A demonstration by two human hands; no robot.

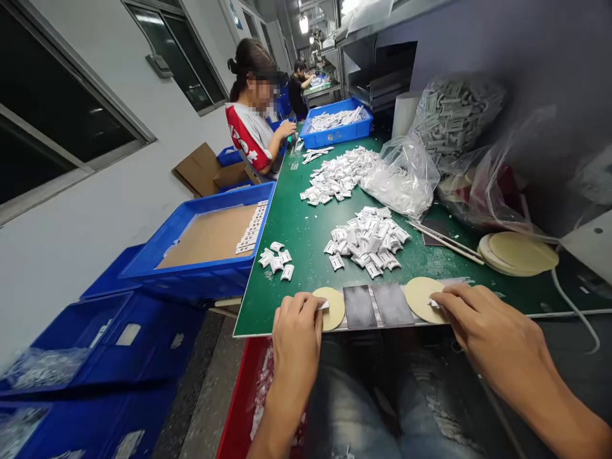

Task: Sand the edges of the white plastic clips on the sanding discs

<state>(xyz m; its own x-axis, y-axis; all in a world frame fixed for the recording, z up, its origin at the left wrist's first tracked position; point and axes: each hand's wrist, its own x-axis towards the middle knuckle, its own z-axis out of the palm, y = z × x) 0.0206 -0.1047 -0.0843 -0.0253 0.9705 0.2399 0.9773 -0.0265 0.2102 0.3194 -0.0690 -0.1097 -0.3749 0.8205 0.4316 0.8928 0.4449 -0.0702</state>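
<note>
At the bench's front edge my left hand (299, 325) pinches a small white plastic part (324, 305) against a round yellow sanding disc (333, 310). To the right, my right hand (482, 325) has closed on another white plastic part (434, 303), over a second yellow disc (421, 298). Between the discs lie two dark grey rectangular abrasive sheets (359, 307). Just beyond them is a heap of white plastic parts (368, 241), and a few more of these parts (276, 260) lie to its left. My fingers partly hide both held parts.
A blue tray (191, 274) with cardboard and a row of parts adjoins the bench's left side. Farther back are another pile (339, 173), a clear bag (406, 178) and a blue bin (337, 134). A co-worker (255, 115) sits at left. Spare discs (523, 252) lie right.
</note>
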